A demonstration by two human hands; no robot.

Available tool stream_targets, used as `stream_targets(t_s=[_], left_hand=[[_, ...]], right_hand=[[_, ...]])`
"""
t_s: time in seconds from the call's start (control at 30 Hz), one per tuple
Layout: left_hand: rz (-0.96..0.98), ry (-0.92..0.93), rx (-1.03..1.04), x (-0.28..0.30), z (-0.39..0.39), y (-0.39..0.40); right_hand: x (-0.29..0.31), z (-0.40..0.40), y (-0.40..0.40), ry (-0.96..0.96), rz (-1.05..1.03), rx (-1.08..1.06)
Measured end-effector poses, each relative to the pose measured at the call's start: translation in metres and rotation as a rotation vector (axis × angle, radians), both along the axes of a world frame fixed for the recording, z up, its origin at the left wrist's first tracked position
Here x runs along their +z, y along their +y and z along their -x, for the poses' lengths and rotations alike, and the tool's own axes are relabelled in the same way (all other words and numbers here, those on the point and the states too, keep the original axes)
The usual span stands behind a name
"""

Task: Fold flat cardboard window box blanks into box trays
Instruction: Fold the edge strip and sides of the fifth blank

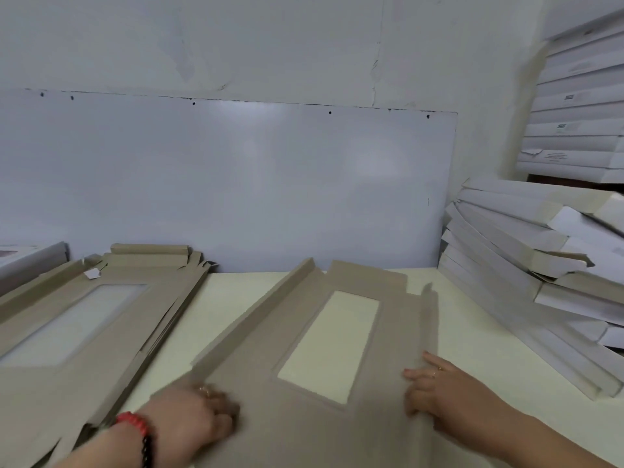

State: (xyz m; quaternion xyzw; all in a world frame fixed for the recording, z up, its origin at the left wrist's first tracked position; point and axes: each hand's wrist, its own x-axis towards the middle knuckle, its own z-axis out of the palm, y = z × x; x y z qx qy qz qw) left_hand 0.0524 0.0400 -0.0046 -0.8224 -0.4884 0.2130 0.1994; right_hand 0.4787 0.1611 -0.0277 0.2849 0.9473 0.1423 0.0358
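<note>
Both hands sit at the near edge of the cream worktop (466, 319), on one flat brown cardboard blank with a rectangular window cutout (256, 359). Left hand (199, 420) (red bead bracelet (133, 422) on the wrist, ring on a finger) rests on the blank's near-left part; fingers look bent down onto the card, blurred, so the grip can't be told. Right hand (439, 390) lies at the blank's right flap, fingers mostly straight, pressing along the fold line, thumb tucked at the edge. Blank's left long flap is raised, rest lies flat mid-worktop. Stack of the same brown window blanks (84, 319) sits at the left edge. Leaning pile of folded white-and-brown box trays (540, 251) occupies the far-right corner, against the white wall panel (236, 184).
</note>
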Motion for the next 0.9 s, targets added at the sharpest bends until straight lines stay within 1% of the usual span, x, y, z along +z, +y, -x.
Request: stream_targets(t_s=[0.03, 0.07, 0.1, 0.13, 0.17, 0.2, 0.23, 0.27, 0.3, 0.33, 0.37, 0.4, 0.43, 0.47, 0.53, 0.57, 0.63, 0.67, 0.73, 0.9], left_hand=[[0.028, -0.093, -0.023, -0.010, -0.005, 0.005], [0.084, -0.118, 0.137, -0.003, -0.037, 0.008], [0.133, -0.176, 0.228, -0.005, -0.040, 0.016], [0.218, -0.224, 0.390, 0.003, -0.054, 0.015], [0.235, -0.273, 0.454, 0.009, -0.062, 0.017], [0.238, -0.293, 0.465, 0.012, -0.071, 0.016], [0.202, -0.317, 0.425, 0.008, -0.080, 0.017], [0.197, -0.327, 0.336, 0.000, -0.099, 0.015], [0.139, -0.346, 0.274, -0.004, -0.122, 0.013], [0.144, -0.318, 0.245, -0.007, -0.135, 0.012], [0.225, -0.319, 0.241, -0.013, -0.146, 0.014], [0.295, -0.378, 0.306, -0.016, -0.153, 0.017], [0.326, -0.371, 0.322, -0.017, -0.156, 0.020], [0.294, -0.362, 0.327, -0.019, -0.157, 0.021], [0.241, -0.371, 0.350, -0.023, -0.156, 0.022], [0.252, -0.356, 0.373, -0.026, -0.152, 0.021], [0.270, -0.336, 0.394, -0.027, -0.137, 0.018], [0.274, -0.328, 0.404, -0.028, -0.126, 0.018], [0.236, -0.340, 0.432, -0.024, -0.108, 0.013], [0.204, -0.429, 0.453, -0.003, -0.082, 0.013]], right_hand=[[-0.001, 0.006, -0.005, -0.008, -0.016, 0.008], [-0.002, 0.012, -0.010, 0.010, -0.054, 0.029], [-0.003, 0.019, -0.012, 0.014, -0.071, 0.034], [-0.003, 0.027, -0.015, 0.020, -0.081, 0.035], [-0.003, 0.035, -0.018, 0.007, -0.102, 0.024], [-0.004, 0.043, -0.019, 0.007, -0.143, 0.026], [-0.005, 0.051, -0.020, -0.014, -0.163, 0.017], [-0.006, 0.061, -0.024, 0.004, -0.206, 0.027], [-0.007, 0.069, -0.028, 0.028, -0.215, 0.028], [-0.009, 0.078, -0.031, 0.064, -0.233, 0.039], [-0.012, 0.088, -0.036, 0.086, -0.213, 0.015], [-0.015, 0.097, -0.041, 0.106, -0.211, 0.012], [-0.018, 0.104, -0.044, 0.118, -0.222, 0.003], [-0.019, 0.110, -0.045, 0.103, -0.222, 0.008], [-0.023, 0.116, -0.046, 0.085, -0.116, -0.036], [-0.022, 0.116, -0.046, 0.106, -0.044, -0.076], [-0.015, 0.104, -0.045, 0.140, -0.017, -0.093], [-0.008, 0.095, -0.042, 0.168, 0.028, -0.116], [-0.009, 0.070, -0.026, 0.124, 0.080, -0.141], [0.010, 0.008, 0.004, 0.085, 0.209, -0.322]])
